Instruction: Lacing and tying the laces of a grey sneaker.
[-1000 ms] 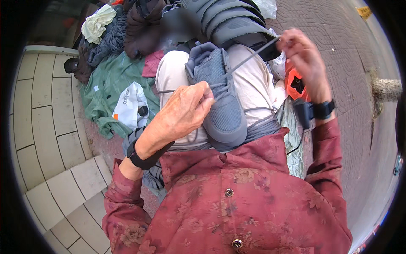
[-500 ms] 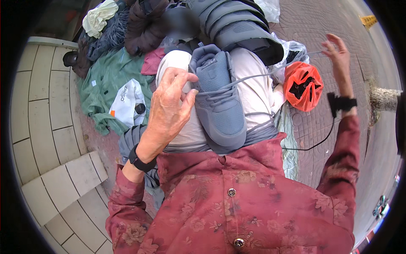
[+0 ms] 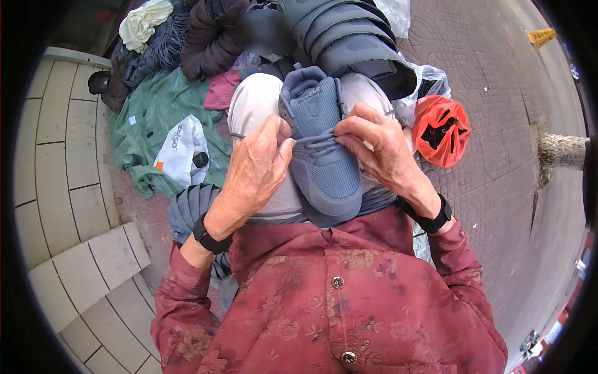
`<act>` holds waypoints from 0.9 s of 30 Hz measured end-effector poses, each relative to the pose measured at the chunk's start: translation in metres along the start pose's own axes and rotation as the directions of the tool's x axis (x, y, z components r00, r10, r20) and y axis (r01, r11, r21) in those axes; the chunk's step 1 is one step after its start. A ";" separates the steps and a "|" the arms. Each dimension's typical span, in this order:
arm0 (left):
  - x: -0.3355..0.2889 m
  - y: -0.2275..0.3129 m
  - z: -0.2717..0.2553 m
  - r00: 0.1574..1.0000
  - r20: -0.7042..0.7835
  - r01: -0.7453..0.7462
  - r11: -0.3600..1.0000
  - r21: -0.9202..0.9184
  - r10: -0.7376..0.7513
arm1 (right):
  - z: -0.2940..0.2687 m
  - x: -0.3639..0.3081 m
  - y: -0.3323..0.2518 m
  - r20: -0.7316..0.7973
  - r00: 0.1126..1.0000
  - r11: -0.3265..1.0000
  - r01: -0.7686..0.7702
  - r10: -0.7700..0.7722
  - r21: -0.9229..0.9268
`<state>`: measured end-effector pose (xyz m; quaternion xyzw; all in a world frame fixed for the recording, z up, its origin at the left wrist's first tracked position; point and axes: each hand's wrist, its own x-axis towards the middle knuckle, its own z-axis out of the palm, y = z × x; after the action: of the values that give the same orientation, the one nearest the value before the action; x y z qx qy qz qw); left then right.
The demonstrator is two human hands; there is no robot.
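You appear to be lacing the rounded blue-grey mesh shoe, lying toe toward you on your pale cloth trousers. Your right grip pinches the thin grey cord lace at the shoe's edge. Your left grip curls across the shoe from it; I cannot tell whether it holds anything. The next move likely calls for drawing the lace snug.
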<state>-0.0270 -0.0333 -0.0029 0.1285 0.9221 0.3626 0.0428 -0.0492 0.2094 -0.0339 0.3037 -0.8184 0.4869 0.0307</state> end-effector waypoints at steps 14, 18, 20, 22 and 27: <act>0.005 -0.002 -0.005 0.960 -0.029 -0.278 0.961 -0.011 0.277 | -0.009 0.004 0.002 0.162 0.987 0.995 -0.040 0.024 0.095; 0.000 -0.004 -0.015 0.993 -0.016 -0.118 0.992 -0.050 0.117 | -0.006 0.011 0.001 0.122 0.991 0.998 -0.062 0.062 -0.001; -0.008 -0.013 -0.019 1.000 -0.019 0.017 0.997 -0.078 -0.018 | -0.005 0.014 0.000 0.177 0.955 0.969 -0.248 0.240 0.021; -0.015 -0.019 -0.023 0.998 -0.018 0.062 0.994 -0.095 -0.064 | -0.001 0.015 -0.001 0.157 0.941 0.943 -0.318 0.300 0.101; -0.016 -0.031 -0.026 0.984 0.035 0.178 0.968 -0.174 -0.175 | -0.001 0.016 0.010 0.101 0.836 0.666 -0.497 0.540 0.556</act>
<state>-0.0223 -0.0769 -0.0050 0.0452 0.8935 0.4365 0.0950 -0.0676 0.2068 -0.0358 0.0356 -0.6885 0.7041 -0.1698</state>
